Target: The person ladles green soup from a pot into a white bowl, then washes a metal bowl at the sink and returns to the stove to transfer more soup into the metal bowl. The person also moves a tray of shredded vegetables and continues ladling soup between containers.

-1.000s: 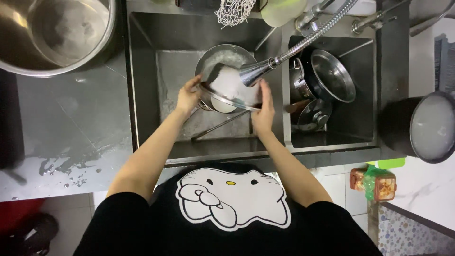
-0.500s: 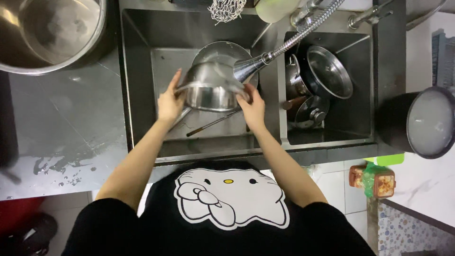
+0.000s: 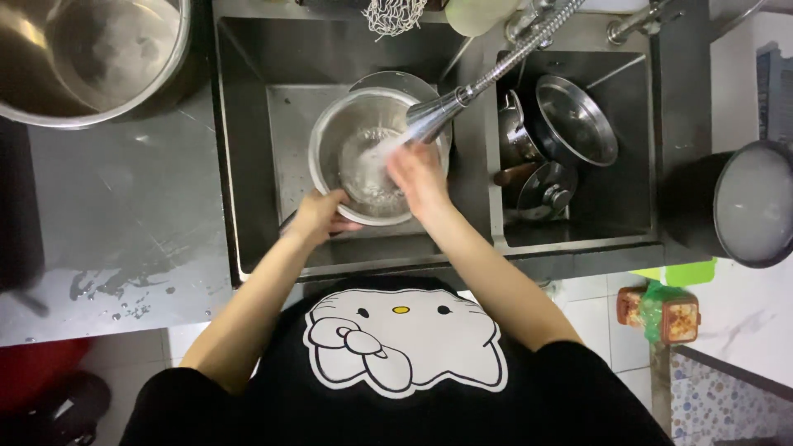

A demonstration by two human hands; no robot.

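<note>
A stainless steel sink (image 3: pixel 248 165) with 2 basins fills the middle of the view from above, set into a wet grey worktop (image 3: pixel 124 215). To the left of the sink, on the worktop, stands a large steel pot (image 3: pixel 91 58). To the right of the sink sits a dark pot (image 3: pixel 756 202) with a pale inside. In the sink's right basin lie a steel pot (image 3: pixel 574 124) and a round lid (image 3: pixel 549 192) with a knob. In the sink's left basin is a steel mixing bowl (image 3: pixel 330 149), upright and open to the camera, with water splashing inside. A flexible spray tap (image 3: pixel 434 117) reaches over the bowl from the back of the sink. The left hand (image 3: pixel 318 216) is curled around the bowl's near rim, gripping it. The right hand (image 3: pixel 417 175) is inside the bowl under the spray, fingers loosely spread against its inner wall.
</note>
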